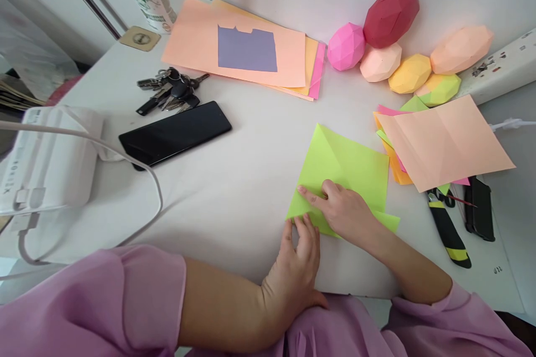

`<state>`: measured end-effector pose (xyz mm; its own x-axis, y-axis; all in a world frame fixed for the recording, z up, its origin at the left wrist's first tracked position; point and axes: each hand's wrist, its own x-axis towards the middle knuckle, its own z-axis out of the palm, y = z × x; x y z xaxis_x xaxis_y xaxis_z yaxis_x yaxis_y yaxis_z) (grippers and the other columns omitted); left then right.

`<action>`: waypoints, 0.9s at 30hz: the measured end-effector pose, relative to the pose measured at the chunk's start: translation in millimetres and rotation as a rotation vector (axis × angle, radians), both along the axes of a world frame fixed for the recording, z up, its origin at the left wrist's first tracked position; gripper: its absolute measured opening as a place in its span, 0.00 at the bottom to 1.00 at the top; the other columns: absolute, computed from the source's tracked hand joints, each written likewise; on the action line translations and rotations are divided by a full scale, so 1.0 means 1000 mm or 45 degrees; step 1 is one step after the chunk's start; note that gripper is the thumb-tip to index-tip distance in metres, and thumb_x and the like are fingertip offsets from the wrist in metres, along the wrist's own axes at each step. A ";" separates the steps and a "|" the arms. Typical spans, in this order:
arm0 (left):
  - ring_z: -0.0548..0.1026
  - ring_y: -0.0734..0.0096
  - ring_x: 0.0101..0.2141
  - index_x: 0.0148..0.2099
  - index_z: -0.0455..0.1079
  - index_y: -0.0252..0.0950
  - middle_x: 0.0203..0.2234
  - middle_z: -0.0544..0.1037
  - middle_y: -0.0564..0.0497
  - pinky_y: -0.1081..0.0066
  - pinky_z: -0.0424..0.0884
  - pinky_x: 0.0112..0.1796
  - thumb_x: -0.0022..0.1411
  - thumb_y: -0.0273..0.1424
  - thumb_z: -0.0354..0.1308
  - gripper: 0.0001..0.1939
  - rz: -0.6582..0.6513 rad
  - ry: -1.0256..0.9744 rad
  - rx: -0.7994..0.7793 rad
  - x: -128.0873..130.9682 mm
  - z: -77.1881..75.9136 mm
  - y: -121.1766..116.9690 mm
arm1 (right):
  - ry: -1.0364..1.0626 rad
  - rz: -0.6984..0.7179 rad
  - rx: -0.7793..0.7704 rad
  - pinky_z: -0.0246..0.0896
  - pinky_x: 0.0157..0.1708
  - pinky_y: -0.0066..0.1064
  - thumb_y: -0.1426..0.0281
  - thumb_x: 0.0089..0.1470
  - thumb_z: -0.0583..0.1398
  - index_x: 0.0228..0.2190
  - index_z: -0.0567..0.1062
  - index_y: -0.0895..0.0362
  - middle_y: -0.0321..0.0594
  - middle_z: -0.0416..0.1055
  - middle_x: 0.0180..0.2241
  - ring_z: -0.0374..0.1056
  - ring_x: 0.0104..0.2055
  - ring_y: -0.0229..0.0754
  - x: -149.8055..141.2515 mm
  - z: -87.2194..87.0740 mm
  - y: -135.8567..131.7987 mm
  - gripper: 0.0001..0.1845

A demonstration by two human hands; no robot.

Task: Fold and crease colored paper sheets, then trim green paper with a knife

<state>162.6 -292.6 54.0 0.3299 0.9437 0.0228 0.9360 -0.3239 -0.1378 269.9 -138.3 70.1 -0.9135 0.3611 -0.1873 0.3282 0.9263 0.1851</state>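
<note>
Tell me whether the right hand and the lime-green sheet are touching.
Touching. The head view shows the right hand on the lime-green sheet, its outstretched index finger resting on the paper near the left edge.

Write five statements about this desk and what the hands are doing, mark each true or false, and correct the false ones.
1. The left hand and right hand both touch the lime-green paper. True.
2. The bunch of keys lies on top of the smartphone. False: it lies on the desk, just beyond the smartphone.
3. The dark red faceted paper shape is to the right of the bright pink one. True.
4. A creased peach sheet lies on top of the paper pile on the right. True.
5. The black-and-yellow handle is left of the hands. False: it is to their right.
</note>
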 end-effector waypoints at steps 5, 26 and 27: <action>0.65 0.43 0.51 0.60 0.64 0.25 0.55 0.68 0.32 0.45 0.66 0.50 0.47 0.70 0.40 0.58 0.006 -0.025 -0.019 -0.001 0.004 0.002 | -0.003 -0.008 -0.007 0.39 0.23 0.26 0.80 0.54 0.51 0.60 0.62 0.46 0.39 0.59 0.30 0.53 0.25 0.37 -0.001 0.000 0.000 0.34; 0.69 0.57 0.39 0.36 0.70 0.31 0.35 0.70 0.43 0.62 0.68 0.37 0.57 0.36 0.63 0.12 0.108 -0.219 -0.260 -0.103 0.029 0.085 | 0.007 -0.054 -0.097 0.37 0.24 0.29 0.82 0.54 0.51 0.62 0.55 0.45 0.39 0.61 0.32 0.53 0.25 0.36 -0.001 -0.003 -0.003 0.37; 0.68 0.57 0.40 0.38 0.70 0.32 0.38 0.70 0.43 0.61 0.68 0.39 0.56 0.38 0.64 0.14 0.097 -0.290 -0.223 -0.109 0.022 0.084 | 0.021 -0.046 -0.092 0.37 0.23 0.29 0.83 0.53 0.51 0.62 0.55 0.45 0.39 0.61 0.32 0.53 0.25 0.36 0.000 -0.003 -0.003 0.38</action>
